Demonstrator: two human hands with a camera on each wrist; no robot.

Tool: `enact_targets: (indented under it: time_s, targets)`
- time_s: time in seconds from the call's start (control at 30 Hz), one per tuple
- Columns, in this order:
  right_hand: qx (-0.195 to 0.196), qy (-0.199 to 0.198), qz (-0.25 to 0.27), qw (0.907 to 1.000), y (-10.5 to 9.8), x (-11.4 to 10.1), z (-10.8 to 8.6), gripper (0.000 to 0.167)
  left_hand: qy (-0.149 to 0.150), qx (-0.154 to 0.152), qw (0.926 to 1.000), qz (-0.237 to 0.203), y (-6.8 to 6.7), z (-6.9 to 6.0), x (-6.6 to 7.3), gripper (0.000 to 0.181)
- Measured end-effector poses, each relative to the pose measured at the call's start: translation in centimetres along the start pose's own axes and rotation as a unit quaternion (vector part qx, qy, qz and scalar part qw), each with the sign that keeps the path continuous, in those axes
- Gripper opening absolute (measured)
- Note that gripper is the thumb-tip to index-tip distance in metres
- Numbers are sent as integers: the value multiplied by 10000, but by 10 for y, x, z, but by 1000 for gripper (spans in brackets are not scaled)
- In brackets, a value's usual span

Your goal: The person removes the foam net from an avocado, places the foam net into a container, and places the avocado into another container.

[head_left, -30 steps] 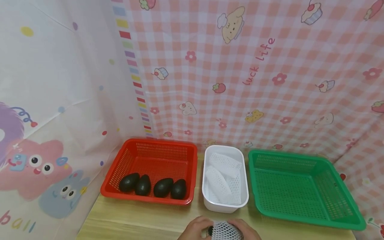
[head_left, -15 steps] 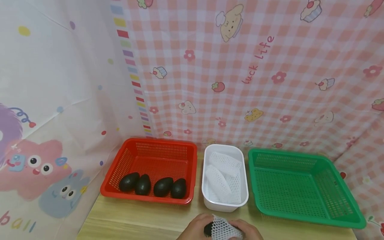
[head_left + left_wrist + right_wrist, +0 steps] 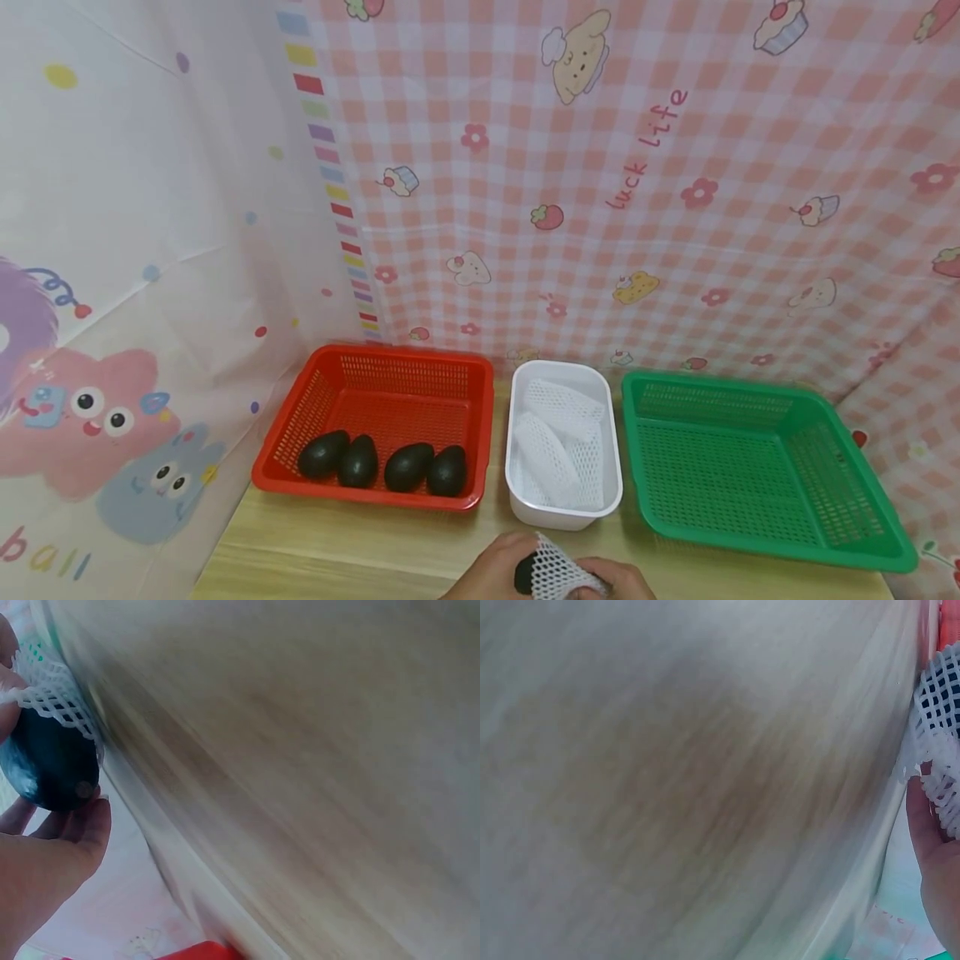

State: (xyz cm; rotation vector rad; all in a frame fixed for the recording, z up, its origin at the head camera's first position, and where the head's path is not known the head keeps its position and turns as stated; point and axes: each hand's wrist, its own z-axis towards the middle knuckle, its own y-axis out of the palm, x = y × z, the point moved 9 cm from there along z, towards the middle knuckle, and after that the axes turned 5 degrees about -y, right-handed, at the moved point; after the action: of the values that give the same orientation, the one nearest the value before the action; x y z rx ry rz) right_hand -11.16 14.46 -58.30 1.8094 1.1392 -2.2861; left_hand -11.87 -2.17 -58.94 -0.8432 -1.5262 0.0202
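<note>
Near the bottom edge of the head view, my left hand holds a dark avocado by its bare end, fingertips on its skin. A white foam net sleeve covers the avocado's other part. My right hand pinches the gathered end of that sleeve. In the right wrist view the net spreads over the dark fruit, with the right fingers at its bunched edge. Part of both hands is cut off by the head view's lower edge.
A red basket at the left holds several avocados. Beside it, a white tub contains several net sleeves. At the right stands a green basket. All rest on a wooden table before a checkered cloth.
The net has shifted on the avocado and now stands up in a slanted edge, with dark skin showing at the left. My right hand has drawn the sleeve's right end narrower.
</note>
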Motion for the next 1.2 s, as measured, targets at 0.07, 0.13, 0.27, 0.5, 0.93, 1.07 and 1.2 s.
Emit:
enact_targets:
  time_s: [0.07, 0.13, 0.27, 0.5, 0.93, 1.07, 1.2]
  targets:
    - [72, -60, -148, 9998, -1, -1, 0, 21, 300, 105, 9989, 356, -1, -1, 4, 62]
    - [164, -165, -325, 9992, -1, -2, 0, 20, 597, 273, 9951, 745, -4, -3, 9, 62]
    - [407, -431, -728, 9956, -5, -4, -2, 18, 1132, 708, 9825, 1303, -11, -9, 17, 63]
    - [788, -476, -1150, 9891, -13, -5, -7, 16, 882, 742, 9893, 891, -19, -13, 13, 65]
    - [1145, -270, -1311, 9844, -27, -14, -14, 22, 519, 910, 9930, 547, -35, -27, 11, 63]
    - [1132, -164, -1368, 9840, -30, -19, -16, 22, 305, 875, 9953, 293, -41, -30, 10, 61]
    - [1361, -237, -1384, 9807, -33, -23, -20, 21, 475, 1061, 9928, 300, -48, -36, 14, 61]
